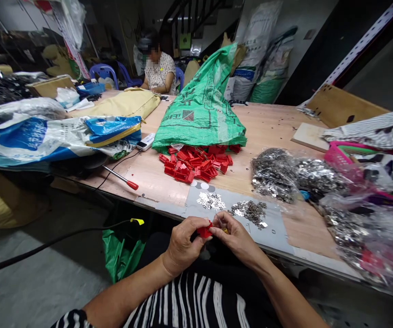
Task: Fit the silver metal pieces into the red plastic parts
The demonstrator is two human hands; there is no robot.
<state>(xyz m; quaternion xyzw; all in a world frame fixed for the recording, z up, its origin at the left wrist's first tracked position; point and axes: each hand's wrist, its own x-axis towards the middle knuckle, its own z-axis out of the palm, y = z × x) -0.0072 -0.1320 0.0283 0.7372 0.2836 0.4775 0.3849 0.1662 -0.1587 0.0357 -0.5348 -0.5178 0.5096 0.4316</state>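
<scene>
— Table first. What is it bearing?
— Green sack, serving as landmark. Grey sheet is lying on the sack's near side, toward the right.
— Next size down?
— Heap of red pieces, spreading out at the sack's near edge.
— Then?
— Left hand and right hand are working close together, nearer than the sack, by the table edge.
— Smaller items?
— Darker metal bits and silver bits are lying on the sheet, between sack and hands.
— Grip?
— Left fingers are pinching one red piece, nearer than the sack, between the hands. Right fingers are grasping a slim tool, yellow at one end; I am not making out whether its tip is touching.
</scene>
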